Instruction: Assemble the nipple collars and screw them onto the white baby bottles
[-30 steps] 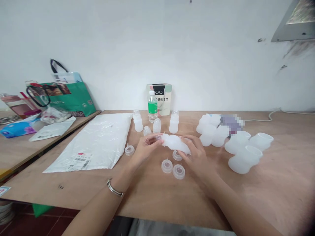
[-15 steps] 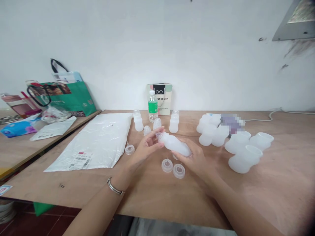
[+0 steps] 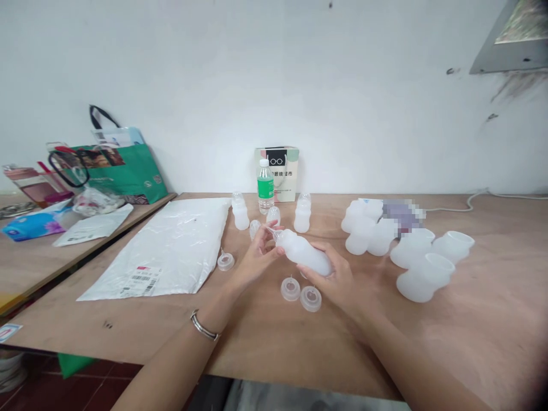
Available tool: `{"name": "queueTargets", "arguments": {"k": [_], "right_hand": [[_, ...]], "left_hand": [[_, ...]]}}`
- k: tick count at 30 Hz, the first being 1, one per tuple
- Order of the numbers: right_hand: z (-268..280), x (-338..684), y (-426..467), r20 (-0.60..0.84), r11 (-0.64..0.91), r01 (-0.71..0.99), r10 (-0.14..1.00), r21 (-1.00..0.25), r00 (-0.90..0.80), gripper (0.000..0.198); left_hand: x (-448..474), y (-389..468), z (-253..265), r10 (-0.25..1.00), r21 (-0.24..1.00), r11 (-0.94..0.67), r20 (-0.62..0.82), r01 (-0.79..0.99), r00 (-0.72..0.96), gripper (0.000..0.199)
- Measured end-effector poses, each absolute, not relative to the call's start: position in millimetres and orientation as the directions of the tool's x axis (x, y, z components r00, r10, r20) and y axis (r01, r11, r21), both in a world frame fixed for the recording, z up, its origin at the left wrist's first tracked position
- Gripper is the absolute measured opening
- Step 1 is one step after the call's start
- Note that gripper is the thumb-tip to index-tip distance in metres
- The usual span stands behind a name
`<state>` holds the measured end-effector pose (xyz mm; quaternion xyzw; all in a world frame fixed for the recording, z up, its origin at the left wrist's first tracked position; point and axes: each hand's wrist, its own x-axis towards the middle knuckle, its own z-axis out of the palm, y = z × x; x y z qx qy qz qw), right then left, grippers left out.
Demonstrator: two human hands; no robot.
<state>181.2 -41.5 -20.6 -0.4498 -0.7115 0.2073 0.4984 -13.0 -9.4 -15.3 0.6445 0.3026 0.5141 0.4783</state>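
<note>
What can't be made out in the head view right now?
All in the head view:
Held bottle: far end partly covered by the right hand.
Clear piece at its neck: partly covered by the left hand, so its seating can't be told.
Printed label on the white mailer: text too small and blurred.
Purplish item: pixelated.
Grey frame: cut off by the top and right edges.

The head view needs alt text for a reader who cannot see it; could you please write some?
A right hand grips a tilted frosted bottle over a wooden table, the left hand at its neck. Clear round lids lie below; white bottles stand at right, a mailing bag lies at left, a green-labelled water bottle behind.
</note>
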Motion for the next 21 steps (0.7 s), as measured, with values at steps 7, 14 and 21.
{"name": "queueTargets", "arguments": {"k": [7,14,21], "right_hand": [[-21,183,-40,0.539,0.5,0.391,0.842,-0.773,-0.01,0.037],[-24,180,-42,0.55,0.526,0.48,0.829,-0.702,-0.104,0.039],[-10,188,-41,0.321,0.408,0.253,0.89,-0.877,-0.323,0.027]], "left_hand": [[-19,-4,-15,0.927,0.929,-0.366,0.369,-0.047,0.071,0.046],[-5,-19,-8,0.9,0.919,-0.389,0.393,-0.055,0.191,0.026],[-5,-32,1,0.9,0.924,-0.381,0.373,-0.009,0.226,0.027]]}}
